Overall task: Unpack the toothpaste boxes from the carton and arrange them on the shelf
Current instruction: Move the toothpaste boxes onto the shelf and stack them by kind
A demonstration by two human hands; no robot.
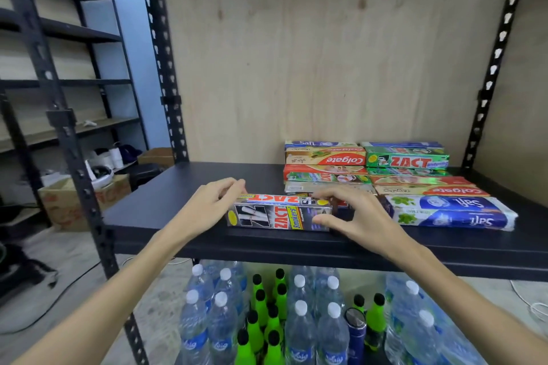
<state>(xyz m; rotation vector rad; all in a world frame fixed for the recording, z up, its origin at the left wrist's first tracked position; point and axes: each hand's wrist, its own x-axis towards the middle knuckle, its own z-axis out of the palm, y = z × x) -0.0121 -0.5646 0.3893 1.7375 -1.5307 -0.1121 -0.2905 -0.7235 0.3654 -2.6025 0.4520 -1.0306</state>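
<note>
Closest to you, below the shelf edge, stand clear water bottles (299, 332) with white caps and green bottles (261, 311) with black caps; they are no part of this job.

Above them your two hands bracket a silver Zact Smokers pack (278, 214) lying lengthwise near the front edge of the dark shelf (166, 201). Your left hand (211, 204) cups the pack's left end, fingers curled over the top back corner. Your right hand (348, 213) covers the right end, fingers draped over the top and thumb pressed to the front face. Both are loosely closed on it, which looks like a hold for sliding and squaring rather than lifting, since the pack appears to rest on the shelf.

To the right, the toothpaste boxes (367, 170) already laid out sit in flat rows running front to back, with a blue Safi pack (447, 212) at the front. The pack in your hands lies just beside them, apparently so it can open the next row to the left.

The carton you unpack from cannot be picked out with certainty here.
</note>
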